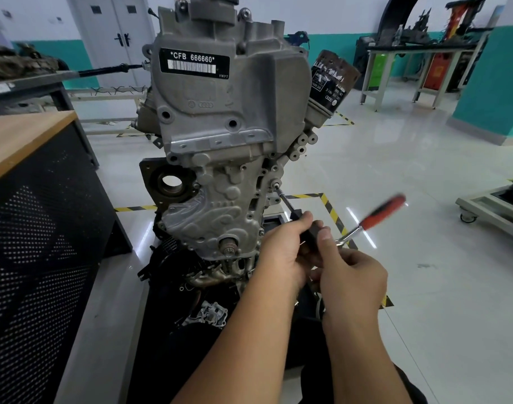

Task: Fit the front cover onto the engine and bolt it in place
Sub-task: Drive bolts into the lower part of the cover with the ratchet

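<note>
- Left hand [281, 252] grips the black extension bar [290, 209], steadying its tip on a bolt [275, 185] at 1 o'clock.
- Right hand [353, 275] grips the ratchet [375, 218]; its red handle is blurred at 2 o'clock.
- Front cover [217, 199] sits seated on the engine [220, 83], at 11 o'clock from the hands.

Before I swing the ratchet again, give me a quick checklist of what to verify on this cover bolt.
1. Front cover sits on the engine: ok, it lies against the block.
2. Extension bar tip reaches the bolt on the cover's right edge: ok, though how well it is seated cannot be told.
3. Left hand steadies the dark part of the tool: ok, fingers are curled round it.
4. Right hand is at the ratchet head: ok.
5. Ratchet handle has free swing: ok, open floor behind it; it is motion-blurred.
6. Other cover bolts fitted: cannot tell.
</note>
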Action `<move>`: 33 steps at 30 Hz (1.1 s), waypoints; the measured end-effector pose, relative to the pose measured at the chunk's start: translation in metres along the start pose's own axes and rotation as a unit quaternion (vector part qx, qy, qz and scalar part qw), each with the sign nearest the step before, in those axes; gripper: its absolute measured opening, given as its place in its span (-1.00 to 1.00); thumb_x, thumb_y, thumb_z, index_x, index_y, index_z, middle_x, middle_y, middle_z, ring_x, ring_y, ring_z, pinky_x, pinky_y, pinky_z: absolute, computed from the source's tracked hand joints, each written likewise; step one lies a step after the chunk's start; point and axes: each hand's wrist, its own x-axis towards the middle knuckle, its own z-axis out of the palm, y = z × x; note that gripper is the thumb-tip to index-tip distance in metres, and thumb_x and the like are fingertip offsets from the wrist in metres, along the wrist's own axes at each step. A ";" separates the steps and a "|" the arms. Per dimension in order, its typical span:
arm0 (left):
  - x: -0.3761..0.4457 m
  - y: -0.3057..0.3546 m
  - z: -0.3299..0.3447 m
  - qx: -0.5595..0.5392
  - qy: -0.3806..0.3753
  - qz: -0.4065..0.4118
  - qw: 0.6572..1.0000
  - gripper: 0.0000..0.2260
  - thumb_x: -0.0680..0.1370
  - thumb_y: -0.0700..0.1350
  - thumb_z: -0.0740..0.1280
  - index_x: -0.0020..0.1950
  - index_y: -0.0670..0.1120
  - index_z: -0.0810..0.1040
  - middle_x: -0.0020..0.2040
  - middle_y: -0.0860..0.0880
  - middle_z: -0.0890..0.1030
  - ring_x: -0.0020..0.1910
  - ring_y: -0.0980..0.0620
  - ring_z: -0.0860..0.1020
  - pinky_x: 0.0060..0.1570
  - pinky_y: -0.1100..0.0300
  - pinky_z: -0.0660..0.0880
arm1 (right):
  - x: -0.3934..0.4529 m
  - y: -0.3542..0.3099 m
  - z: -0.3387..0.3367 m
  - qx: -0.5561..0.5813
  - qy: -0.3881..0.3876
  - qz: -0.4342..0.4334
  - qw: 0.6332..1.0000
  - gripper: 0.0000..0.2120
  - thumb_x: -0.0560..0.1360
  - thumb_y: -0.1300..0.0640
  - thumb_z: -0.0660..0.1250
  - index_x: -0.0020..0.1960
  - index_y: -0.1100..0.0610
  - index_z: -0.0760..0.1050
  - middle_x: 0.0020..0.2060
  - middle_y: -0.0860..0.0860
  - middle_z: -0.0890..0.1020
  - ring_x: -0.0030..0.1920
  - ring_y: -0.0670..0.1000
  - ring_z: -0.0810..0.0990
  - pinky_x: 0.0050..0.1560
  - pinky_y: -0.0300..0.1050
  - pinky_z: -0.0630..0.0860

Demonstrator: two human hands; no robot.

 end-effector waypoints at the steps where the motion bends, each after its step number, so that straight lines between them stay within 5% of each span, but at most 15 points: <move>1: 0.000 0.001 0.000 0.001 0.002 0.001 1.000 -0.81 0.60 -0.11 0.41 -0.15 -0.20 0.63 -0.18 -0.12 0.65 -0.28 -0.08 0.64 -0.22 0.11 0.60 | 0.000 0.000 0.000 0.003 -0.001 0.012 1.000 -0.55 0.44 -0.22 0.50 -0.38 0.14 0.61 -0.49 0.08 0.64 -0.40 0.18 0.65 -0.26 0.08 0.64; 7: -0.003 0.000 0.004 -0.030 -0.002 0.024 0.999 -0.84 0.64 -0.19 0.35 -0.06 -0.27 0.52 -0.25 -0.16 0.55 -0.32 -0.09 0.58 -0.21 0.03 0.61 | 0.002 0.001 -0.003 -0.058 0.003 -0.082 0.995 -0.79 0.32 -0.07 0.64 -0.23 -0.03 0.65 -0.38 -0.21 0.67 -0.37 -0.14 0.65 -0.27 -0.12 0.58; 12: -0.005 0.002 -0.002 0.008 -0.007 -0.002 1.000 -0.82 0.62 -0.08 0.37 -0.06 -0.17 0.65 -0.18 -0.09 0.71 -0.34 -0.06 0.67 -0.39 0.19 0.56 | 0.000 0.000 0.001 0.008 0.001 0.013 1.000 -0.52 0.45 -0.26 0.46 -0.35 0.14 0.63 -0.47 0.07 0.66 -0.39 0.17 0.66 -0.20 0.14 0.67; 17: -0.006 0.004 0.001 0.007 -0.006 0.021 1.000 -0.86 0.66 -0.18 0.29 0.11 -0.26 0.51 -0.10 -0.22 0.58 -0.25 -0.12 0.59 -0.22 0.05 0.63 | 0.003 0.001 -0.003 -0.058 -0.002 -0.068 0.996 -0.80 0.33 -0.05 0.63 -0.24 -0.01 0.64 -0.39 -0.07 0.68 -0.32 0.07 0.70 -0.12 0.14 0.68; 19: -0.004 0.003 0.001 -0.006 -0.003 0.021 1.000 -0.86 0.64 -0.18 0.33 0.08 -0.27 0.53 -0.16 -0.18 0.59 -0.30 -0.09 0.60 -0.26 0.08 0.62 | 0.001 0.001 -0.003 -0.049 0.001 -0.068 0.996 -0.78 0.30 -0.10 0.64 -0.23 -0.03 0.65 -0.38 -0.14 0.68 -0.32 0.03 0.70 -0.13 0.11 0.69; 23: -0.006 0.004 -0.002 0.015 -0.015 -0.005 1.000 -0.81 0.63 -0.09 0.35 -0.08 -0.19 0.64 -0.17 -0.11 0.68 -0.31 -0.05 0.64 -0.24 0.15 0.59 | -0.002 0.002 0.002 -0.030 -0.008 -0.012 0.999 -0.56 0.47 -0.21 0.48 -0.34 0.14 0.61 -0.47 0.08 0.65 -0.33 0.24 0.67 -0.19 0.17 0.67; 25: -0.006 0.004 -0.002 0.021 -0.010 -0.007 1.000 -0.81 0.65 -0.11 0.31 -0.06 -0.20 0.61 -0.20 -0.12 0.66 -0.30 -0.07 0.63 -0.22 0.13 0.59 | 0.001 0.002 0.002 -0.036 -0.013 -0.015 0.999 -0.62 0.46 -0.14 0.52 -0.34 0.14 0.61 -0.47 0.05 0.64 -0.33 0.19 0.68 -0.22 0.09 0.65; 29: -0.007 0.005 0.001 0.003 0.004 0.012 1.000 -0.87 0.65 -0.16 0.31 0.03 -0.24 0.53 -0.19 -0.15 0.57 -0.27 -0.08 0.57 -0.18 0.03 0.60 | 0.000 0.001 -0.001 -0.078 -0.010 -0.100 0.992 -0.81 0.32 -0.05 0.64 -0.22 -0.02 0.65 -0.38 -0.29 0.64 -0.36 -0.24 0.62 -0.35 -0.39 0.46; 30: -0.006 0.005 0.001 -0.001 0.001 0.010 1.000 -0.86 0.64 -0.15 0.33 0.00 -0.23 0.55 -0.20 -0.14 0.58 -0.26 -0.07 0.58 -0.15 0.03 0.60 | -0.001 0.001 0.000 -0.070 -0.009 -0.101 0.992 -0.80 0.33 -0.08 0.63 -0.20 -0.03 0.66 -0.37 -0.28 0.65 -0.36 -0.23 0.63 -0.32 -0.38 0.51; 33: -0.007 0.006 -0.001 0.005 -0.006 -0.002 1.000 -0.80 0.62 -0.08 0.37 -0.15 -0.15 0.61 -0.25 -0.07 0.66 -0.35 -0.03 0.62 -0.23 0.15 0.57 | -0.005 0.000 0.005 -0.039 -0.003 -0.045 0.998 -0.57 0.43 -0.28 0.47 -0.31 0.09 0.63 -0.45 0.00 0.66 -0.36 0.08 0.68 -0.20 0.09 0.68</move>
